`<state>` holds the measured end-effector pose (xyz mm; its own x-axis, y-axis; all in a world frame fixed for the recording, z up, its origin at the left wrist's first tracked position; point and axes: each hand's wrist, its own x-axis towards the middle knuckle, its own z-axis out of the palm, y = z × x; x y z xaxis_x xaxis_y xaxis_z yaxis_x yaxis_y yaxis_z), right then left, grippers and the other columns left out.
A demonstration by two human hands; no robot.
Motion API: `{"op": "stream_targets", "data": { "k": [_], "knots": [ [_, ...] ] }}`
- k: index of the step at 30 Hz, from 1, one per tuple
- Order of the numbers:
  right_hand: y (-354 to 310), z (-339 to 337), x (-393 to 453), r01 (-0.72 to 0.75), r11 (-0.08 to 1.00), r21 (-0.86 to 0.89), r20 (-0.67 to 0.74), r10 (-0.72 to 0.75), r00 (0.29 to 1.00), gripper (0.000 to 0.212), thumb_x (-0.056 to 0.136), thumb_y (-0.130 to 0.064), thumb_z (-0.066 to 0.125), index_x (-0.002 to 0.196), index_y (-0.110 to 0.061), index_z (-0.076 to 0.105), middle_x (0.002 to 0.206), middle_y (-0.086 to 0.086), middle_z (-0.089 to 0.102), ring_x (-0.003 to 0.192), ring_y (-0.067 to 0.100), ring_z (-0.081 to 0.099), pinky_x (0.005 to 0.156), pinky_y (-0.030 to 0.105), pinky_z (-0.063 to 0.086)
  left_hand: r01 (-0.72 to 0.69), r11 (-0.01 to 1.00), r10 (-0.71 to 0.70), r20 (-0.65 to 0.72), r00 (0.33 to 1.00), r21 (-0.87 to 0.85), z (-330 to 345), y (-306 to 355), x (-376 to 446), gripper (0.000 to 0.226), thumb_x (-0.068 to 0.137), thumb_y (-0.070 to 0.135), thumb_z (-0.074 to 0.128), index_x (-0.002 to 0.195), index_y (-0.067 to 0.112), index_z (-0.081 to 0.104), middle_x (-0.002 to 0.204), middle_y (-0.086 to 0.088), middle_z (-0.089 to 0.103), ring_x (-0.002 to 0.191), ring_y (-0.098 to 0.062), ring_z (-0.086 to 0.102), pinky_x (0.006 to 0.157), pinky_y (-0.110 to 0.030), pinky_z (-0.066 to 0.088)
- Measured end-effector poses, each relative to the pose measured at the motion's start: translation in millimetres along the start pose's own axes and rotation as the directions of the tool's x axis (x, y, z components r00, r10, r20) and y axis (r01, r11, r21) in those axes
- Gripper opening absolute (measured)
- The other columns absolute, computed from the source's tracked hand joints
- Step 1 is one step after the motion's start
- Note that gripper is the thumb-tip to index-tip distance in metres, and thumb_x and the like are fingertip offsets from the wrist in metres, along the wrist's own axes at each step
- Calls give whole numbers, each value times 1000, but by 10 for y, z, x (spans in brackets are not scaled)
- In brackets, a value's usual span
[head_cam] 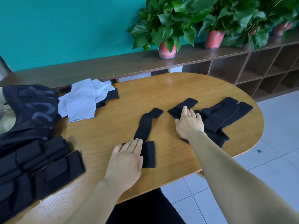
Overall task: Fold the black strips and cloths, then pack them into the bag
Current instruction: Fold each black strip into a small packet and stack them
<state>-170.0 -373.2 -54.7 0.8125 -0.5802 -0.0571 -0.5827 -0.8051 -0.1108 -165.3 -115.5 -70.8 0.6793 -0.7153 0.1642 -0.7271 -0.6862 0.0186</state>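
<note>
Black fabric dominates the oval wooden desk (178, 88). A long black strip (144, 125) lies near the middle, its long axis running from the near edge away toward the shelf, leaning slightly right, with its far end bent over to the right. Its near end is folded into a short flat panel, and the left hand (125, 160) lies flat on that fold with fingers straight and together, pressing it down and gripping nothing. To the right, a pile of black strips (221, 115) fans out diagonally, the long axes pointing toward the far right. The right hand (189, 122) rests flat on the pile's left part, fingers straight and slightly spread, holding nothing. At the far left a black bag (29, 107) sits at the desk's edge, with a padded black cloth (37, 172) in front of it and white cloths (84, 99) just beside it. Potted plants (167, 29) stand on the brown shelf (113, 65) behind.
</note>
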Motion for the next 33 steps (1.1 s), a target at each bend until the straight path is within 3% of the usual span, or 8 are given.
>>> {"op": "stream_targets", "data": {
  "k": [7, 11, 13, 15, 17, 20, 23, 33],
  "knots": [
    [-80, -14, -84, 24, 1000, 7, -117, -23, 993, 64, 103, -36, 24, 153, -6, -3, 161, 15, 3, 149, 27, 0, 120, 42, 5, 69, 998, -69, -55, 996, 0, -20, 56, -209, 53, 94, 35, 30, 132, 12, 59, 133, 1, 60, 122, -11, 57, 99, -32, 35],
    [-333, -101, -342, 209, 975, 81, -212, -188, 959, 60, 104, -34, 28, 153, -7, 7, 160, 14, 13, 148, 27, 9, 120, 41, 7, 53, 997, -61, -129, 990, -58, -84, -31, -259, 49, 98, 32, 29, 133, 15, 57, 142, 1, 53, 131, -12, 48, 103, -33, 29],
    [-465, -115, -523, 378, 914, 147, -271, -331, 904, 52, 102, -30, 35, 149, -7, 29, 151, 13, 36, 141, 28, 31, 117, 42, 16, 31, 997, -45, -196, 980, -73, -118, -115, -271, 38, 96, 25, 41, 125, 16, 64, 134, 2, 59, 124, -14, 54, 102, -32, 26],
    [-575, -97, -755, 567, 800, 193, -375, -474, 797, 39, 95, -24, 45, 128, -9, 58, 125, 7, 63, 116, 29, 57, 105, 44, 34, 26, 994, -49, -219, 974, -108, -115, -216, -284, 27, 88, 16, 62, 115, 19, 69, 123, 7, 64, 114, -14, 58, 99, -31, 28],
    [-650, -35, -963, 681, 708, 186, -449, -555, 700, 27, 87, -21, 53, 106, -14, 71, 101, -2, 72, 96, 24, 65, 93, 40, 43, 14, 990, -39, -173, 984, -139, -74, -292, -311, 29, 83, 18, 69, 112, 22, 70, 118, 11, 63, 109, -10, 57, 96, -27, 29],
    [-726, 50, -1101, 703, 704, 99, -302, -652, 695, 24, 92, -23, 50, 104, -16, 70, 103, -3, 70, 103, 20, 62, 100, 33, 36, -6, 989, -14, -135, 991, -150, 8, -326, -332, 28, 85, 23, 66, 113, 24, 69, 117, 14, 63, 108, -8, 55, 90, -24, 35],
    [-754, 122, -984, 648, 761, 17, -93, -644, 759, 32, 102, -27, 36, 124, -16, 56, 133, 0, 55, 127, 20, 46, 110, 31, 23, -37, 983, 11, -141, 990, -177, 10, -297, -319, 27, 86, 28, 58, 111, 24, 68, 113, 16, 62, 105, -8, 55, 83, -24, 40],
    [-1091, 19, -362, 552, 828, -98, 144, -537, 831, 48, 102, -18, 37, 149, -20, 28, 159, 3, 20, 145, 19, 18, 115, 37, 20, -29, 959, -20, -171, 985, -282, 75, -233, -368, 36, 91, 37, 42, 113, 24, 67, 114, 16, 60, 110, -5, 49, 90, -21, 41]
  ]
}}
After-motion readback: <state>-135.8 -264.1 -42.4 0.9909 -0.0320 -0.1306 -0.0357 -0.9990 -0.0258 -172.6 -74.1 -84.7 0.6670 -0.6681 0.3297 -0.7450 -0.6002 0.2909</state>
